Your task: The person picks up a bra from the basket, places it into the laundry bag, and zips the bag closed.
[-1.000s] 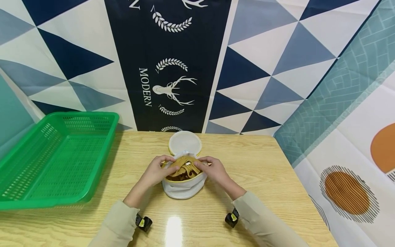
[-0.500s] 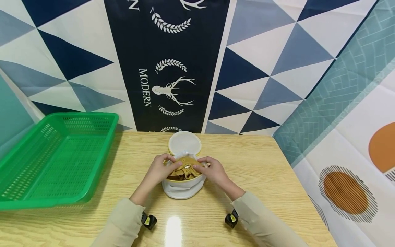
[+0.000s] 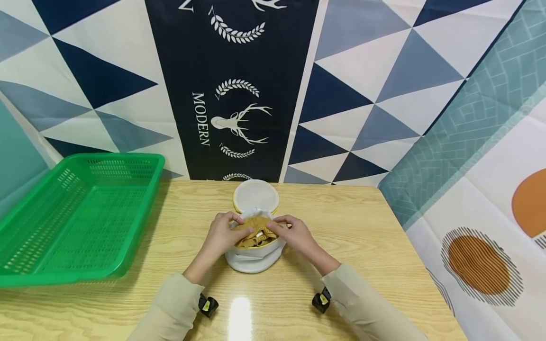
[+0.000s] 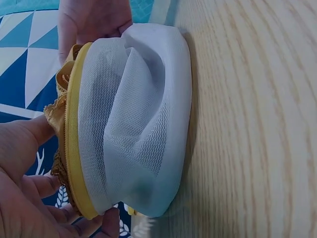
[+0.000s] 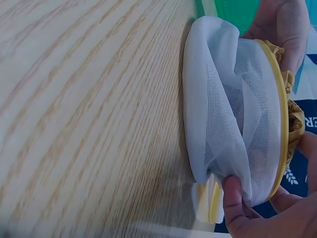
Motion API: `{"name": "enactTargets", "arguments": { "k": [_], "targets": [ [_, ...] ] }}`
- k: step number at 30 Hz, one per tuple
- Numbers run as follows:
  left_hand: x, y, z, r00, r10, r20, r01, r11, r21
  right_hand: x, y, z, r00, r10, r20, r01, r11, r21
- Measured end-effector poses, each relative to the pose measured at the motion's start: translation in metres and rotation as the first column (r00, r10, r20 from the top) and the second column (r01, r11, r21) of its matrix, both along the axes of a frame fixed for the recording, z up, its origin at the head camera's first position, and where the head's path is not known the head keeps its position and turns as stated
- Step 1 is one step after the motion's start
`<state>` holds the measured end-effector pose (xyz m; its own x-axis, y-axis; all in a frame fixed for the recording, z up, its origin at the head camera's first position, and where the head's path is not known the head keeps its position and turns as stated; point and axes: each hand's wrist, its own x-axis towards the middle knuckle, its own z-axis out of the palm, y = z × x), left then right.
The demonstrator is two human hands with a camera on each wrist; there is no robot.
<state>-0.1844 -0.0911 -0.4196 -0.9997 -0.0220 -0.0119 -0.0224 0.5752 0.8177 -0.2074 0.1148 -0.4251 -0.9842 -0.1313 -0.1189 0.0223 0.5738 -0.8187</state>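
Note:
A round white mesh laundry bag (image 3: 252, 263) with a yellow zipper rim stands on the table, its lid (image 3: 256, 195) flipped back. Inside its mouth lies a mustard garment (image 3: 257, 222), bunched up, with lace edging and a small white tag. My left hand (image 3: 223, 234) grips the bag's left side, thumb over the garment. On the opposite side my right hand (image 3: 297, 235) holds the bag, its thumb also on the garment. In the left wrist view, lace (image 4: 55, 111) bulges just past the zipper. Mesh walls (image 5: 218, 104) sag in folds in the right wrist view.
A green plastic basket (image 3: 85, 279) stands at the left of the wooden table (image 3: 341, 222). Patterned cloth (image 3: 230, 57) hangs behind the table, and more covers the right side. Small black cameras (image 3: 208, 305) are strapped to both wrists.
The garment has been folded and pressed lower, so less brown interior shows at the bag's front. My left forearm has shifted slightly right; my right hand has barely moved.

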Motion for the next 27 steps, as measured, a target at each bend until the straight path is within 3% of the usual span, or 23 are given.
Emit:
{"name": "enactTargets", "arguments": {
  "k": [10,17,27],
  "targets": [
    [0.000,0.004,0.002,1.000,0.016,0.000,-0.016,1.000,-0.021,0.000,-0.004,-0.003,0.999,-0.008,-0.037,0.010,0.999,0.043],
    [0.001,0.012,-0.001,0.997,0.067,0.027,-0.063,0.992,-0.113,0.001,-0.005,-0.004,0.999,0.000,-0.042,0.003,0.998,0.070],
    [0.000,0.015,-0.002,0.997,0.082,0.002,-0.081,0.984,-0.158,-0.002,0.005,-0.003,1.000,0.019,0.018,-0.018,0.998,-0.062]
  ]
}}
